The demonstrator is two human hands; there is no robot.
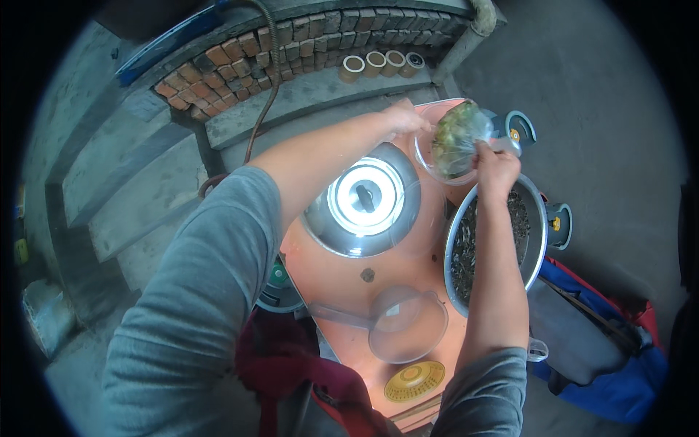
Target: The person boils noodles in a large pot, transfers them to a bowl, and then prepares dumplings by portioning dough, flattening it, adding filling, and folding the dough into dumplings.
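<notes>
A clear plastic bag of greenish-yellow food (457, 136), perhaps chopped vegetables, hangs tilted from my right hand (498, 166), whose fingers grip its gathered side. Beneath the bag is a round clear plastic bowl (420, 153) at the far end of the orange table (333, 267). My left hand (407, 117) is at the bowl's left rim, close to the bag; whether its fingers pinch the rim cannot be made out. Under my left forearm sits a large shiny metal lid (360, 243) with a dark handle. A metal basin (538, 218) of dark, dried-looking bits lies below my right forearm.
Nearer me are a translucent plastic ladle (409, 333), a yellow dish (415, 381) and a clear round lid (423, 218). Gas cylinders (560, 225) stand beside the table. A blue and red bag (611, 377) lies right. Tape rolls (354, 68) line a ledge by bricks (235, 71).
</notes>
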